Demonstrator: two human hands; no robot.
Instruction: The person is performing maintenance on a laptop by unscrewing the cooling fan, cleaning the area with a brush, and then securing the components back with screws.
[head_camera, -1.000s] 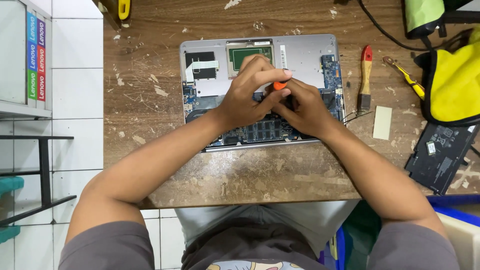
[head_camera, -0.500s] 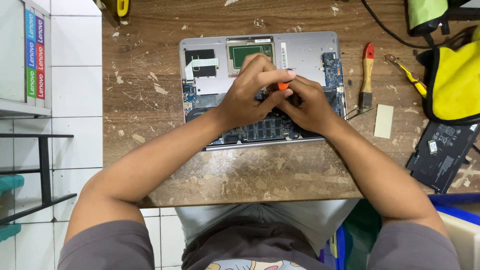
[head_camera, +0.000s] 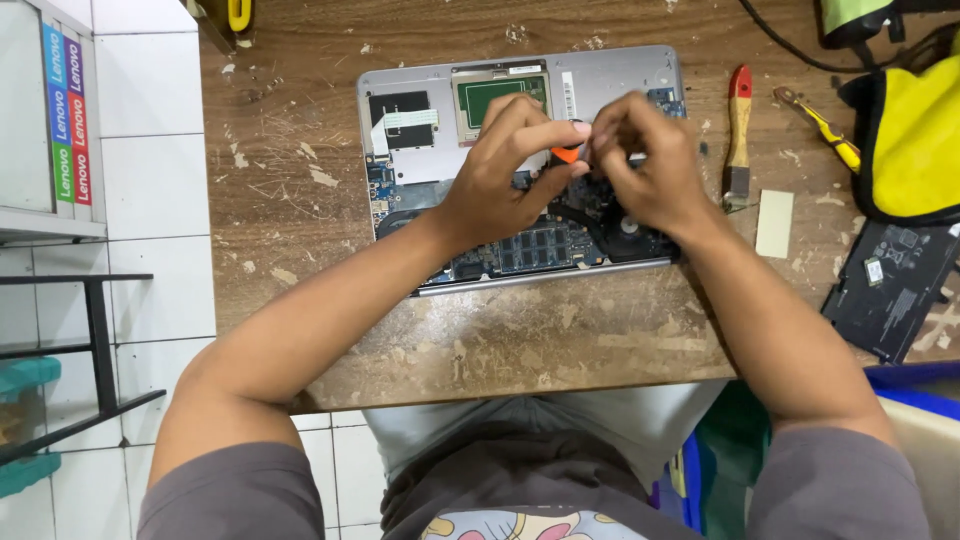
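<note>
An opened silver laptop (head_camera: 420, 160) lies bottom-up on the worn wooden table (head_camera: 560, 340), its circuit board and fan exposed. Both my hands hover over its middle. My left hand (head_camera: 505, 175) pinches a small orange tool (head_camera: 566, 153) between thumb and fingers. My right hand (head_camera: 640, 165) meets it from the right, fingertips closed around the same orange tool. The tool's tip is hidden by my fingers.
A red-handled brush or chisel (head_camera: 739, 130) lies right of the laptop, then a yellow-handled screwdriver (head_camera: 822, 125) and a yellow-and-black bag (head_camera: 910, 140). A pale card (head_camera: 774, 223) and a black flat battery (head_camera: 895, 285) lie at the right. White tiles and a shelf are left.
Both hands have stayed together on the orange tool over the laptop's middle, shifting only slightly; the view has moved a little.
</note>
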